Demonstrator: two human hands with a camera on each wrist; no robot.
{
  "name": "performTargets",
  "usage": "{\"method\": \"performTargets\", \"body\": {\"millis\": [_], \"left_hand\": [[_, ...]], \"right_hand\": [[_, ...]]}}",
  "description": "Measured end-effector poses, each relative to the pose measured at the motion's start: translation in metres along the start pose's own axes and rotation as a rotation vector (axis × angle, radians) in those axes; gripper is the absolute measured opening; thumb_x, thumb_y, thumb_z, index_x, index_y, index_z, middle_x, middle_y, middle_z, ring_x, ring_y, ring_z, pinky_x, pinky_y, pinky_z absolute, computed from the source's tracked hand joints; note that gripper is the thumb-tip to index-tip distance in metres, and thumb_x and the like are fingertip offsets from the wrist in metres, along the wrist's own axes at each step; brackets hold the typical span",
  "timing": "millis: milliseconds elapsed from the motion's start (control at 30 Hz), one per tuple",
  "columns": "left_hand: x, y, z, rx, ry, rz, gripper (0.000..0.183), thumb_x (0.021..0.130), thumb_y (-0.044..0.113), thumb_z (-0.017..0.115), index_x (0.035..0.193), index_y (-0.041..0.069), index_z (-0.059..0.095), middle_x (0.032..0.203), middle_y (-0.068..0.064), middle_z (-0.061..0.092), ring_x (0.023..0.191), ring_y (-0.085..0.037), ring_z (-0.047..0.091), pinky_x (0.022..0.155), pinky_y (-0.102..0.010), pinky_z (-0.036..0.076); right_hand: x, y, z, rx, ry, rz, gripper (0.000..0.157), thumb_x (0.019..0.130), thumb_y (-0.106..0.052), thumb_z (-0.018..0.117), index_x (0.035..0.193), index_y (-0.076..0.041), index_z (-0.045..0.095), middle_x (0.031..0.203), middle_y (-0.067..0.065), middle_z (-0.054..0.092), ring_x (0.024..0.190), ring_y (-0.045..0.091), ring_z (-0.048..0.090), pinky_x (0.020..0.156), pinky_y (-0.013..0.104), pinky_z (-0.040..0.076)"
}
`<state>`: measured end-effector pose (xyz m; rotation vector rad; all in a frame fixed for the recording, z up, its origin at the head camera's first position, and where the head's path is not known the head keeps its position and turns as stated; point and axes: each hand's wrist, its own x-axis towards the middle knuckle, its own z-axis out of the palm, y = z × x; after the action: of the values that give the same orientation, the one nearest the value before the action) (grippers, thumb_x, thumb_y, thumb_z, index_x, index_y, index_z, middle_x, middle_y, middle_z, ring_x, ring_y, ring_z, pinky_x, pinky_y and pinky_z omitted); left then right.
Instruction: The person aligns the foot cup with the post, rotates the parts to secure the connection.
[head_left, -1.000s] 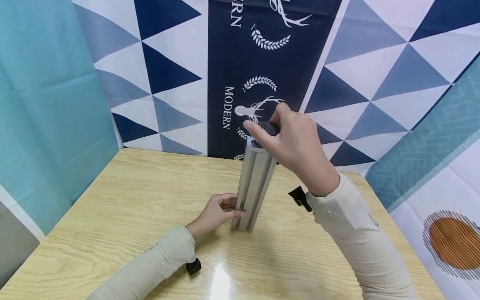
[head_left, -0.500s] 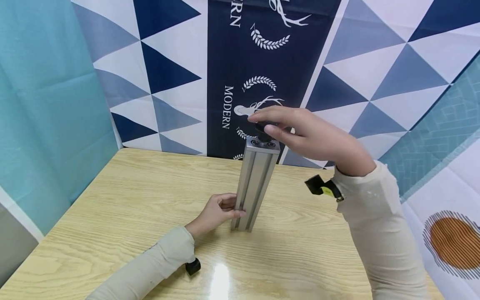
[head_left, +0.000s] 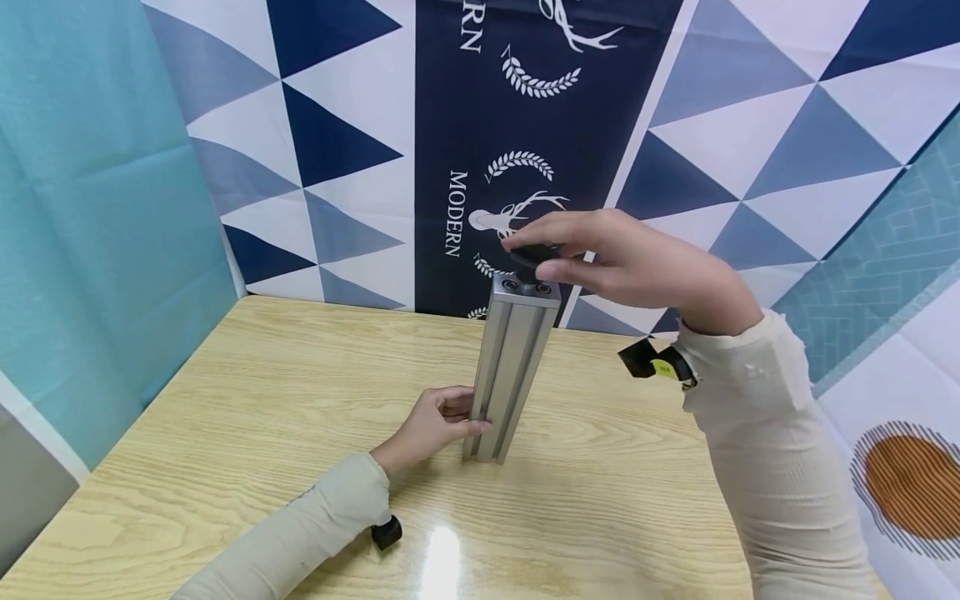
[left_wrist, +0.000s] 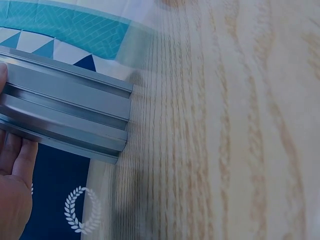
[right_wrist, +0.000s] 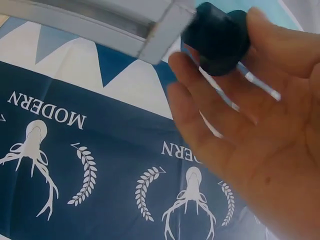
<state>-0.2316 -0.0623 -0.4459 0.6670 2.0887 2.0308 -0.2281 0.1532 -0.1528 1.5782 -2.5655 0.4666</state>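
Observation:
A silver aluminium extrusion with grooved sides stands upright on the table, its lower end touching the wood in the left wrist view. My left hand grips it low down, thumb on the near face and fingers around the left side. On top sits a black knob, close to two screw holes in the end plate. My right hand comes from the right and holds this knob between thumb and fingers. In the right wrist view the thumb touches one side of the black knob; the fingers reach past its other side.
The wooden table runs back to a patterned curtain close behind the extrusion. A teal cloth hangs on the left. Black wrist cameras hang from both sleeves.
My right hand has turned at the wrist around the knob, and its forearm has swung outward to the right. My left hand and the extrusion have stayed in place.

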Motion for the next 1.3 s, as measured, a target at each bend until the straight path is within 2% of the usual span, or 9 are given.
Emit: {"method": "performTargets", "body": {"millis": [100, 300, 500, 700, 833, 933, 1100, 1200, 1300], "left_hand": [[0.0, 0.0, 0.0, -0.003, -0.003, 0.0, 0.047, 0.082, 0.016, 0.077, 0.124, 0.001, 0.062, 0.115, -0.015, 0.068, 0.105, -0.021, 0.065, 0.087, -0.03, 0.055], [0.0, -0.003, -0.001, -0.014, -0.006, 0.002, 0.049, 0.081, 0.021, 0.079, 0.123, 0.004, 0.063, 0.114, -0.012, 0.069, 0.104, -0.019, 0.066, 0.086, -0.03, 0.055], [0.001, -0.001, -0.001, -0.016, -0.001, 0.011, 0.046, 0.081, 0.016, 0.078, 0.123, 0.003, 0.063, 0.113, -0.013, 0.069, 0.103, -0.019, 0.067, 0.085, -0.029, 0.055], [0.001, -0.002, -0.001, -0.017, -0.004, 0.013, 0.047, 0.081, 0.016, 0.078, 0.123, 0.002, 0.063, 0.113, -0.013, 0.069, 0.103, -0.019, 0.066, 0.086, -0.03, 0.055], [0.0, -0.002, 0.0, -0.021, -0.004, 0.003, 0.047, 0.082, 0.015, 0.078, 0.124, 0.002, 0.063, 0.114, -0.014, 0.068, 0.104, -0.02, 0.066, 0.086, -0.03, 0.055], [0.0, -0.001, 0.001, -0.024, 0.003, -0.01, 0.048, 0.082, 0.015, 0.078, 0.124, 0.001, 0.062, 0.114, -0.014, 0.068, 0.105, -0.022, 0.066, 0.086, -0.03, 0.055], [0.0, 0.0, 0.001, -0.017, 0.014, -0.023, 0.048, 0.082, 0.014, 0.077, 0.125, -0.001, 0.061, 0.116, -0.016, 0.067, 0.106, -0.023, 0.065, 0.086, -0.03, 0.055], [0.0, 0.0, 0.001, -0.011, 0.013, -0.02, 0.047, 0.083, 0.014, 0.077, 0.124, -0.001, 0.061, 0.115, -0.016, 0.067, 0.106, -0.024, 0.065, 0.086, -0.029, 0.055], [0.0, 0.0, 0.001, -0.009, 0.012, -0.012, 0.046, 0.083, 0.013, 0.076, 0.124, -0.001, 0.062, 0.115, -0.016, 0.067, 0.106, -0.023, 0.065, 0.087, -0.03, 0.055]], "right_hand": [[0.001, -0.004, 0.006, 0.0, 0.101, 0.146, 0.036, 0.093, -0.018, 0.066, 0.127, -0.008, 0.062, 0.121, 0.004, 0.065, 0.096, 0.014, 0.064, 0.082, 0.036, 0.051], [0.003, -0.012, 0.025, -0.012, 0.353, 0.361, 0.038, 0.082, -0.038, 0.076, 0.11, -0.012, 0.072, 0.094, 0.001, 0.071, 0.08, 0.012, 0.064, 0.075, 0.036, 0.051], [0.005, -0.021, 0.045, -0.044, 0.538, 0.441, 0.04, 0.081, -0.046, 0.075, 0.091, -0.008, 0.066, 0.078, 0.001, 0.069, 0.069, 0.011, 0.061, 0.062, 0.031, 0.049], [0.008, -0.024, 0.051, -0.078, 0.589, 0.464, 0.043, 0.081, -0.047, 0.074, 0.088, -0.007, 0.061, 0.076, 0.002, 0.07, 0.066, 0.013, 0.061, 0.058, 0.031, 0.047], [0.007, -0.025, 0.048, -0.094, 0.552, 0.482, 0.046, 0.083, -0.052, 0.07, 0.091, -0.007, 0.062, 0.079, 0.003, 0.07, 0.069, 0.014, 0.062, 0.062, 0.032, 0.048], [0.002, -0.024, 0.041, -0.076, 0.458, 0.471, 0.048, 0.089, -0.053, 0.061, 0.104, -0.007, 0.065, 0.088, 0.004, 0.07, 0.08, 0.017, 0.064, 0.071, 0.037, 0.051], [-0.007, -0.017, 0.02, -0.021, 0.232, 0.351, 0.044, 0.101, -0.039, 0.048, 0.133, -0.011, 0.056, 0.122, 0.007, 0.065, 0.105, 0.024, 0.062, 0.089, 0.048, 0.048], [-0.012, -0.012, 0.01, -0.004, 0.121, 0.26, 0.044, 0.101, -0.033, 0.049, 0.142, -0.016, 0.047, 0.137, 0.005, 0.055, 0.112, 0.024, 0.059, 0.094, 0.05, 0.046], [-0.013, -0.007, 0.003, 0.016, 0.045, 0.165, 0.046, 0.101, -0.028, 0.05, 0.146, -0.021, 0.042, 0.143, 0.002, 0.049, 0.113, 0.021, 0.058, 0.094, 0.048, 0.045]]}}
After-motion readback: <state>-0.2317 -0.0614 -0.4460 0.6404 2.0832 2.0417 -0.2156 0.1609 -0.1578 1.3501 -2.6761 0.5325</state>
